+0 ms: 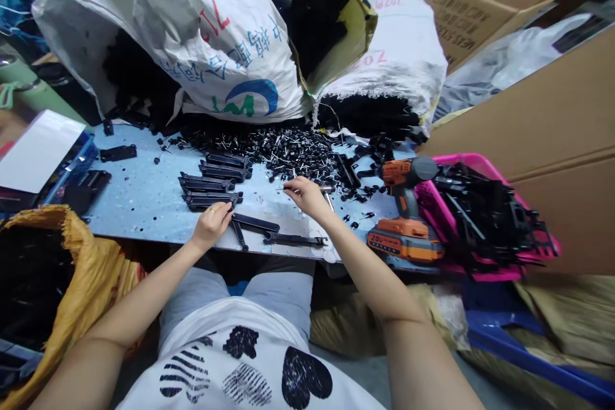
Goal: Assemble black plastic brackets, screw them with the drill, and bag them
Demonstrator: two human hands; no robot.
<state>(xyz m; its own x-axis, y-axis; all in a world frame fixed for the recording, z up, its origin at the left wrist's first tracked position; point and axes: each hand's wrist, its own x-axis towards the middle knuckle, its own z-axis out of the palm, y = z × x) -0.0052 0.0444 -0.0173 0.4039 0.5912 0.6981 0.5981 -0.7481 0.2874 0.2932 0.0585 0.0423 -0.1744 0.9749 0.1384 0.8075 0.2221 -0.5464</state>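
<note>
My left hand (212, 225) is closed, its fingertips pinched at the left end of a black jointed plastic arm (254, 224) near the table's front edge. One short link (239, 235) of the arm angles down toward that edge, and another link (295, 240) extends to the right. Above the table my right hand (307, 195) pinches a small pin, its thin shaft pointing left. Beyond it spreads a heap of small black-headed metal pins (298, 150). Several similar black arms (211, 182) lie stacked just past my left hand. A metal tool, partly hidden, lies by my right wrist.
An orange cordless drill (406, 211) stands on the right beside a pink basket (485, 163) of black parts. White woven sacks (230, 32) spill black pieces along the back. A yellow sack (72, 256) is at left; cardboard (552, 122) rises at right.
</note>
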